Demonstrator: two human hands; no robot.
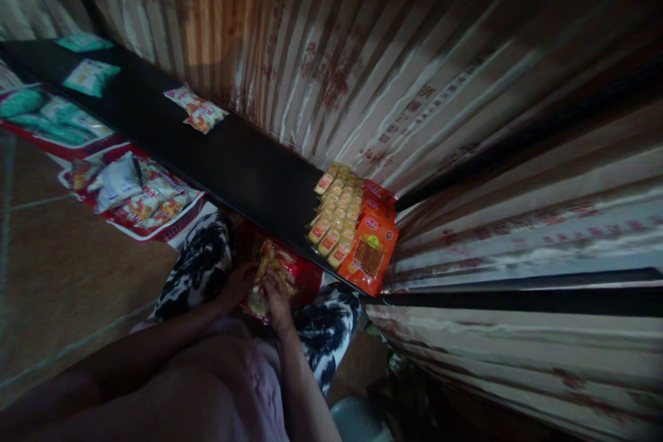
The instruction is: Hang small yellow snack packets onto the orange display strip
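Observation:
Between my knees sits a red basket (311,277) holding yellow-wrapped snack packets (284,271). My left hand (242,282) is over its left side, with closed fingers at the edge of a yellow packet. Close beside it, my right hand (276,293) curls its fingers over yellow packets; dim light blurs the exact grip. On the near end of a long black shelf (248,173), yellow snack packets (336,214) lie in overlapping rows. Flat orange-red snack bags (370,255) lie beside them at the shelf's right end.
Two red-and-white snack bags (202,114) lie farther along the shelf, with teal packets (90,76) at its far end. Left of my knees stand a basket of mixed snacks (139,186) and a basket of teal packets (52,114). Pleated printed sheeting (331,76) borders the shelf.

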